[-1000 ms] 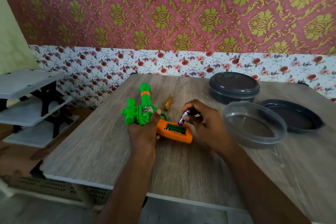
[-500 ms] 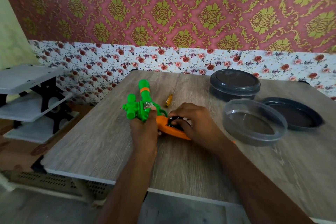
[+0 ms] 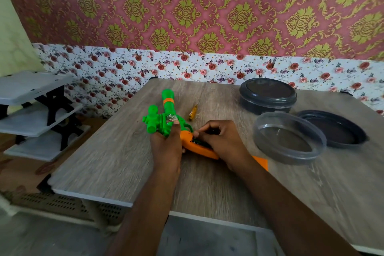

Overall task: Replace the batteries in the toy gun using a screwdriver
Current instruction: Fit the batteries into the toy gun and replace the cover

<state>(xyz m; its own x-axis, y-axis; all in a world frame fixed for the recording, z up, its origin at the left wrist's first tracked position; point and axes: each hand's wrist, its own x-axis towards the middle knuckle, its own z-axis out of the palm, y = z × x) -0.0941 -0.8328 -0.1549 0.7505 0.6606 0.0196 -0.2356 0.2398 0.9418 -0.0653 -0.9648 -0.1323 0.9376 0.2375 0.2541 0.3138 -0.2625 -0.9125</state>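
Pressing at the toy gun's open grip

Toy gun (image 3: 166, 118) lay on its side on the wooden table (image 3: 116, 164), green barrel pointing away toward the wall, orange grip toward the person. Left hand (image 3: 165, 145) was wrapped around the green body where it meets the grip, thumb up against the silver patch, fingers closed on the gun. Right hand (image 3: 223, 141) sat directly over the grip, fingers curled down together into the dark open battery slot; what the fingertips pinched there could not be made out. Grip's lower edge showed beneath that hand. Orange cover (image 3: 261, 162), flat on the table, poked out from under the right wrist. Screwdriver (image 3: 193, 112), yellow-handled, lay untouched just beyond the gun, between barrel and right hand. Clear tub (image 3: 288, 138) stood open to the right, near the right hand, a dark lid (image 3: 332, 129) beside it and a lidded dark tub (image 3: 268, 95) behind.
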